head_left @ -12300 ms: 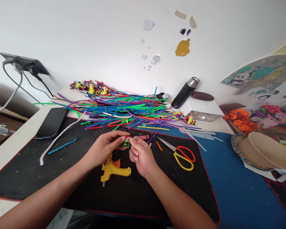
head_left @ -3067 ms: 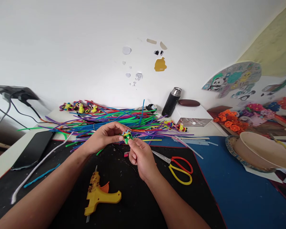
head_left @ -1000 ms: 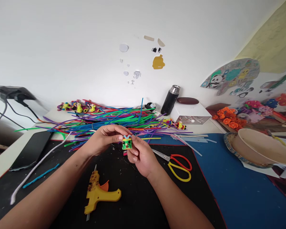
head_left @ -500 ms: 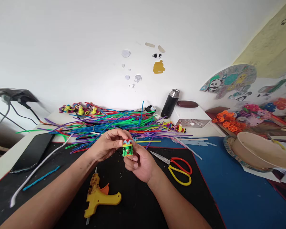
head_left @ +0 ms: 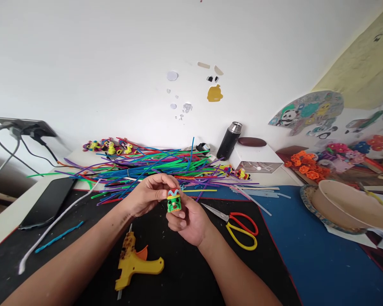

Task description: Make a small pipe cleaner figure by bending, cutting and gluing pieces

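Both hands, left [head_left: 147,198] and right [head_left: 194,222], grasp the little figure [head_left: 174,204] above the black mat [head_left: 185,278]. Its front has swung round toward the person, likely for checking: green, yellow-banded, blue zigzag, red top. Pipe cleaners [head_left: 137,171] lie heaped beyond.

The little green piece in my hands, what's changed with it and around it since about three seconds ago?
The green piece has been turned so its face points more squarely at the camera, and brought slightly lower, toward you. Nothing was let go: left hand and right hand both keep hold of it. The yellow glue gun, scissors and phone stayed put.
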A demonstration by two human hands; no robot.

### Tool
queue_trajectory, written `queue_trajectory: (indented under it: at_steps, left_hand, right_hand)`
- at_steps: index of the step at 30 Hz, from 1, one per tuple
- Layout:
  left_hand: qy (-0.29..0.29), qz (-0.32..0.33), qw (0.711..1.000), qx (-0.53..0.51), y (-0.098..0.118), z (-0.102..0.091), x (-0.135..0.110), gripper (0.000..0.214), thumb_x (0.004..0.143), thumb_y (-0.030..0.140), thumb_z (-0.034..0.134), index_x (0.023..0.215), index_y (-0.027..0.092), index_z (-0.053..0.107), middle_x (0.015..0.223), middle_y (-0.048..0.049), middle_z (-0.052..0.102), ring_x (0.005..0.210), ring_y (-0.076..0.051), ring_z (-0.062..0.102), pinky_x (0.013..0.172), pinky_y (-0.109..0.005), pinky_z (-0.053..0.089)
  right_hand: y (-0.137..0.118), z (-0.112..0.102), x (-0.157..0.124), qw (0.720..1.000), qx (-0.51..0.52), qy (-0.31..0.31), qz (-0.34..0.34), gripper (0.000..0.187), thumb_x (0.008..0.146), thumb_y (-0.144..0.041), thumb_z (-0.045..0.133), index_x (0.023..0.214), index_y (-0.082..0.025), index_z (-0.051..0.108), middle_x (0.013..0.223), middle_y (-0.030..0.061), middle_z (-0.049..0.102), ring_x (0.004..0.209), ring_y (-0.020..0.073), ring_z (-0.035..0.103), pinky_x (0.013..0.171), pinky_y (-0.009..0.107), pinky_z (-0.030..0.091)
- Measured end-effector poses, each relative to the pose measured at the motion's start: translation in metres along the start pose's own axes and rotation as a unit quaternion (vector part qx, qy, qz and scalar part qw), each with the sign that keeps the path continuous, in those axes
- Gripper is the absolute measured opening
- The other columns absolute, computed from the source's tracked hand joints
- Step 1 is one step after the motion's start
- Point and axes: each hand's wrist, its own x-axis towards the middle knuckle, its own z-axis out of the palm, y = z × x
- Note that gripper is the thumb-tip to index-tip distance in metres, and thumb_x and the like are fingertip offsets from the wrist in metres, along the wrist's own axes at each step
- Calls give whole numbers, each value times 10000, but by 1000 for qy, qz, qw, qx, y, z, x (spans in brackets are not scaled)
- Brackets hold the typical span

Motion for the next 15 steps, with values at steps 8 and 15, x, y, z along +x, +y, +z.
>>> queue_trajectory:
  at_steps: [8, 15]
  left_hand:
    - [4, -1, 1000, 8, -1, -2, 0, 252, 770, 284, 942, 957, 164, 821, 970, -70, 736, 839, -168, 713, 734, -239, 597]
    - [31, -18, 998, 55, 2, -8, 2, 290, 764, 316, 945, 980, 154, 839, 980, -98, 762, 867, -194, 725, 784, -268, 603]
  right_hand:
    - [1, 0, 0, 1000, -2, -3, 13, 490, 957, -561, 709, 714, -200, 485, 487, -105, 371, 390, 64, 234, 470, 274, 118]
    - [5, -2, 4, 998, 5, 46, -31, 515, 897, -617, 755, 731, -200, 501, 512, -97, 434, 400, 56, 270, 462, 260, 132]
